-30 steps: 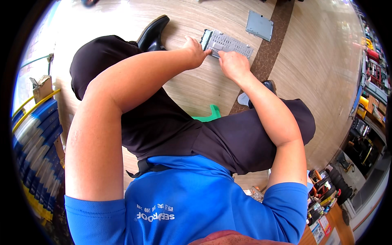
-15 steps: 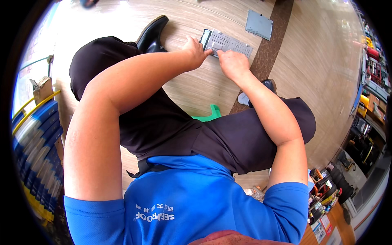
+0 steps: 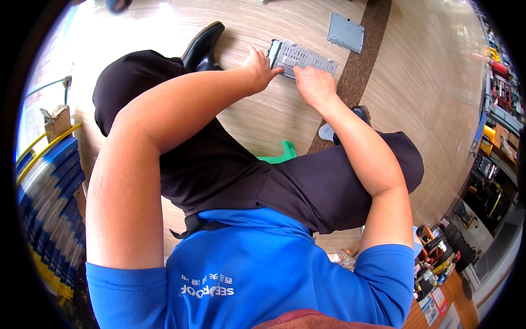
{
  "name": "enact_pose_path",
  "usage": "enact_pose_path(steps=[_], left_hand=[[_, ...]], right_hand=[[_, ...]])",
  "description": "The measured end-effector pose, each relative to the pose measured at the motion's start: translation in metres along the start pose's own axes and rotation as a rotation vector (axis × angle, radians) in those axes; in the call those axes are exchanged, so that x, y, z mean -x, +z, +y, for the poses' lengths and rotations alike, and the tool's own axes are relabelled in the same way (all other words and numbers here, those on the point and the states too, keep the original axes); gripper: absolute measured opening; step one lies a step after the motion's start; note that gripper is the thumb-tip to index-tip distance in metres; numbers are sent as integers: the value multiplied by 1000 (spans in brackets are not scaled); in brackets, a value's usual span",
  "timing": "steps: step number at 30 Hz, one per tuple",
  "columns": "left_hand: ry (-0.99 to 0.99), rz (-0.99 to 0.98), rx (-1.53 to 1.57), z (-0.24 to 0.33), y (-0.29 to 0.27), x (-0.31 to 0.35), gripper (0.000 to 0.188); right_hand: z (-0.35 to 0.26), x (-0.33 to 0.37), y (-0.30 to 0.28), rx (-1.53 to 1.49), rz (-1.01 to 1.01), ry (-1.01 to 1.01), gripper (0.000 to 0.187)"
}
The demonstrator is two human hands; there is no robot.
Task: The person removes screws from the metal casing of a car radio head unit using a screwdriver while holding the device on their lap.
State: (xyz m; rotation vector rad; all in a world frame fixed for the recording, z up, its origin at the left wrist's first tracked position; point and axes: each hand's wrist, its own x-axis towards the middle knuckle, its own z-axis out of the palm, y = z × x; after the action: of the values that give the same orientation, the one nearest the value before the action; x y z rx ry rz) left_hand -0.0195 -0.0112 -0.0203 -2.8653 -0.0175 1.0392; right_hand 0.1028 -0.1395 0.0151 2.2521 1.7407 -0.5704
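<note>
reaching out past the knees to a holed metal case (image 3: 309, 57), lying flat on the pale floor (image 3: 263, 118) with right end just beside a dark brown strip (image 3: 353, 77). leaving bare floor beyond the far edge and between case and legs. setting the thumb of the left hand (image 3: 260, 70) at the near left corner, spreading its fingers well away from the thumb. curling the right hand (image 3: 316, 85) over the near edge; cannot tell whether pinching anything. keeping nearly the same pose as half a second ago, with just a slight leftward slide of case and floor in view. lying beyond the case to the right, apart from both hands: a flat grey panel (image 3: 346, 33). flanked by a black boot (image 3: 205, 49) on the left, with a green plastic piece (image 3: 286, 152) nearer the thighs. bordered farther out by a blue-and-yellow rack (image 3: 52, 192) and crowded shelves (image 3: 501, 88).
</note>
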Motion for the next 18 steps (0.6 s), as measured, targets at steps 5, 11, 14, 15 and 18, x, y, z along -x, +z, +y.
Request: enact_pose_path(steps=[5,11,14,15,18], left_hand=[[-13,8,2,0,0,-1,66],[-13,-13,19,-1,0,0,65],[-12,2,15,0,-1,1,65],[-10,0,15,-1,-1,1,65],[-9,-3,15,-1,-1,0,65]], right_hand=[[-2,2,-2,-11,73,-20,19],[-3,1,-2,-6,62,-36,19],[-2,0,0,-6,66,-49,20],[-1,0,1,-6,69,-49,20],[-1,0,0,-7,69,-49,20]])
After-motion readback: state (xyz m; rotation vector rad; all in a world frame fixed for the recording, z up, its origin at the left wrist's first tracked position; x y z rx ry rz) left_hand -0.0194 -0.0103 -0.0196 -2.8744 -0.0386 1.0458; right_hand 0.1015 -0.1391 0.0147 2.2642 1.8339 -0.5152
